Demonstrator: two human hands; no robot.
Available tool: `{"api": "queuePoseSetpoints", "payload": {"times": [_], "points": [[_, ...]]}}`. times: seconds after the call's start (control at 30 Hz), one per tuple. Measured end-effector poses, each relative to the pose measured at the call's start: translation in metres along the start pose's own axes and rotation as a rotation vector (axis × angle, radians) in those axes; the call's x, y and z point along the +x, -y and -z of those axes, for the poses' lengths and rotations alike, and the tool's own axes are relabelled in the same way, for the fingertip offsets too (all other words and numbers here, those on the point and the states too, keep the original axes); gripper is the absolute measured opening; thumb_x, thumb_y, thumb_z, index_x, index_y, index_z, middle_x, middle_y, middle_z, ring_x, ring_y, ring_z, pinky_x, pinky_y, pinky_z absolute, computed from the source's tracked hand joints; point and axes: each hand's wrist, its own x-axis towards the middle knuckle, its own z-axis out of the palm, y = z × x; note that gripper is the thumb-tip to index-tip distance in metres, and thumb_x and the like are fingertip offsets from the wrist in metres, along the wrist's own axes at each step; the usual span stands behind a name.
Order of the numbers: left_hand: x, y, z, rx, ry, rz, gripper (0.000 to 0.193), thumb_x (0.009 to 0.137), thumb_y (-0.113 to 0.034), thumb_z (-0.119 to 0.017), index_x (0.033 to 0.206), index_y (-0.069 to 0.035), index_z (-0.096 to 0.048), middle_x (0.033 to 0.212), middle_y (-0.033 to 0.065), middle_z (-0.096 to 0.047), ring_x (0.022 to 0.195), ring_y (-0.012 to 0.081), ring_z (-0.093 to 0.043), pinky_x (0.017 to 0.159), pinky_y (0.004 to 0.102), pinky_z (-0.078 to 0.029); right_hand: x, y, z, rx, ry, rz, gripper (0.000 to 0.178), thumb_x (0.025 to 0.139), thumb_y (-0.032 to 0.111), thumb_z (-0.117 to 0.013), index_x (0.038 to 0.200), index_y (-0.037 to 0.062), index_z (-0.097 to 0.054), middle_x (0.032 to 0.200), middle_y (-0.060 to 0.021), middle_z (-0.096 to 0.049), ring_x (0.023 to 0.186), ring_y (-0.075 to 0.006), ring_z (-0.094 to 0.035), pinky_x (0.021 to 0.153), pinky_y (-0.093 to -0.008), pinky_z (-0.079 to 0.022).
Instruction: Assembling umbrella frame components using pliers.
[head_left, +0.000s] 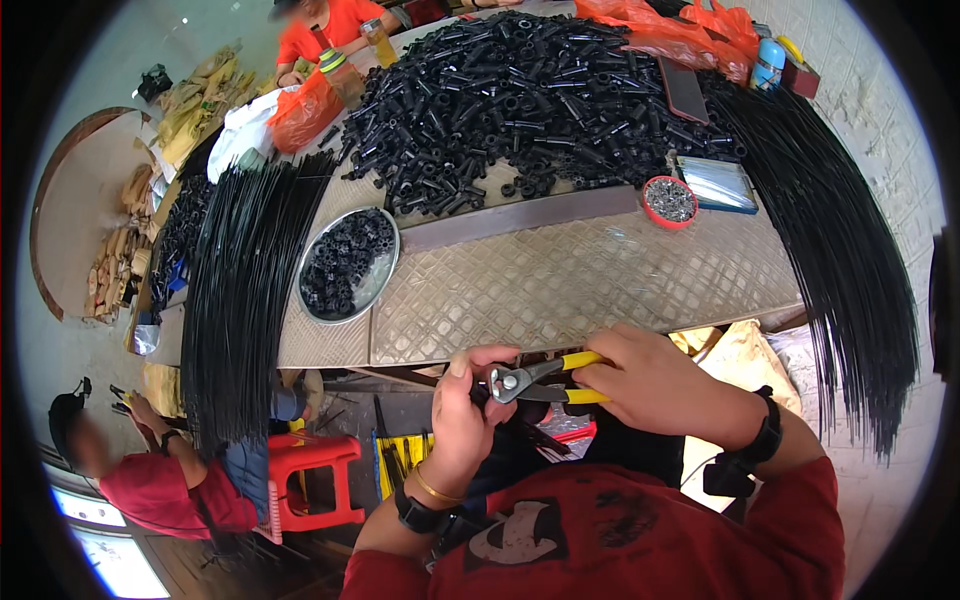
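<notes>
My right hand (pixel 650 385) is closed around the yellow handles of a pair of pliers (pixel 535 383) with a broad metal head. My left hand (pixel 462 405) is closed at the jaws, fingers curled around a small dark piece that is mostly hidden. Both hands are just in front of the near table edge, above my lap. On the table (pixel 560 285) beyond them stands a round metal bowl (pixel 391 285) of small black ribbed parts. Behind a long grey bar (pixel 530 215) lies a big heap of black tubular parts (pixel 500 85).
Long black rods (pixel 245 290) hang over the table's left side, with more rods (pixel 850 260) on the right. A red dish (pixel 655 217) of tiny metal pieces stands by a blue tray (pixel 735 205). One co-worker (pixel 165 475) sits left near a red stool (pixel 325 480), another (pixel 320 35) beyond the table.
</notes>
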Motion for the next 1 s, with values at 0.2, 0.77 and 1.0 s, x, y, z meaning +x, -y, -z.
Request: {"api": "queuePoseSetpoints", "payload": {"times": [0.2,0.77,1.0], "points": [[0.002,0.007,0.007,0.029,0.017,0.049,0.054,0.095,-0.045,-0.031,0.1,0.002,-0.058,0.049,-0.0003,-0.035,0.042,0.0105,-0.03,0.045,0.0279,-0.027,0.004,0.005,-0.002,-0.131,0.07,-0.033,0.014,0.072,0.013,-0.061,0.081,0.0033,-0.06,0.083,-0.0085,-0.05,0.079,-0.0239,-0.055,0.065,-0.0343,-0.049],[0.0,0.002,0.009,-0.036,0.018,0.024,0.055,0.095,-0.045,-0.031,0.109,0.002,-0.057,0.048,0.0001,-0.035,0.042,0.0121,-0.03,0.045,0.029,-0.029,0.017,0.007,-0.005,-0.388,-0.166,0.035,0.02,0.075,0.017,-0.057,0.091,0.0067,-0.063,0.098,-0.0063,-0.051,0.092,-0.0213,-0.046,0.076,-0.0343,-0.032],[-0.004,0.009,0.016,0.01,0.012,0.013,0.058,0.095,-0.047,-0.031,0.105,0.002,-0.059,0.048,-0.0008,-0.035,0.042,0.0106,-0.029,0.044,0.028,-0.027,0.018,0.011,0.009,-0.24,0.134,0.025,0.015,0.076,0.015,-0.057,0.08,0.0017,-0.063,0.087,-0.0114,-0.054,0.082,-0.0255,-0.054,0.067,-0.0374,-0.042]]}}
